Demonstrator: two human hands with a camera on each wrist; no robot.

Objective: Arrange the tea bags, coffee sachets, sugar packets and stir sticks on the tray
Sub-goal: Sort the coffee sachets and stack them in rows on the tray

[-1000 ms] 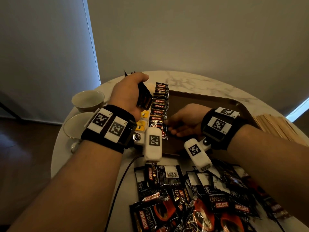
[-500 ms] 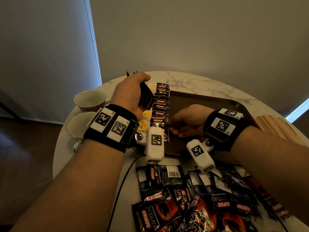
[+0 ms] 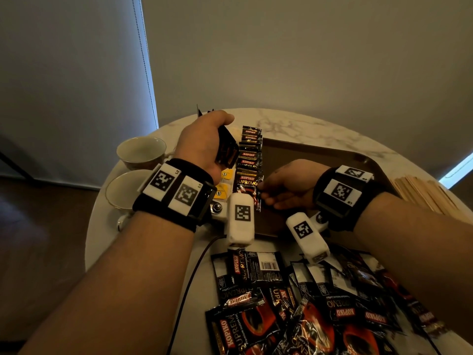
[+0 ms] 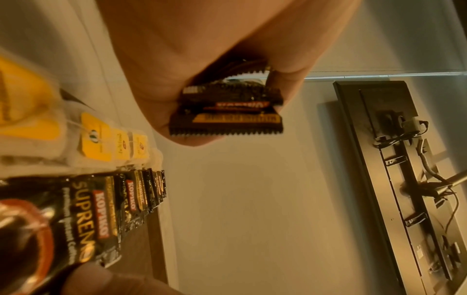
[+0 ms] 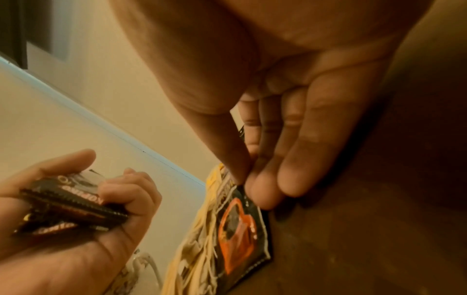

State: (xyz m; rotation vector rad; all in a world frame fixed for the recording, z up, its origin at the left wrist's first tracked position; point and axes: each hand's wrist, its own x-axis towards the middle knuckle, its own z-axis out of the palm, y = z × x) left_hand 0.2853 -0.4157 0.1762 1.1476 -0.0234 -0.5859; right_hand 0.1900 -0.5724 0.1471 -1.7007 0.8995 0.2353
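Both hands hold their places from a moment ago; nothing has visibly shifted.

The left hand [image 3: 204, 142] stays curled tight round a small stack of coffee sachets [image 4: 227, 111], raised above the tray's left end. The right hand [image 3: 286, 185] pinches, thumb against fingertips [image 5: 265, 191], the near sachet [image 3: 247, 185] of the overlapping sachet row [image 3: 250, 152] lying on the tray [image 3: 320, 160]. Yellow-tagged tea bags [image 3: 222, 187] lie just left of that row. Loose sachets [image 3: 294, 308] litter the marble table [image 3: 307, 124] nearer the person; stir sticks [image 3: 425, 193] lie right of the tray, two cups [image 3: 140, 152] to its left.
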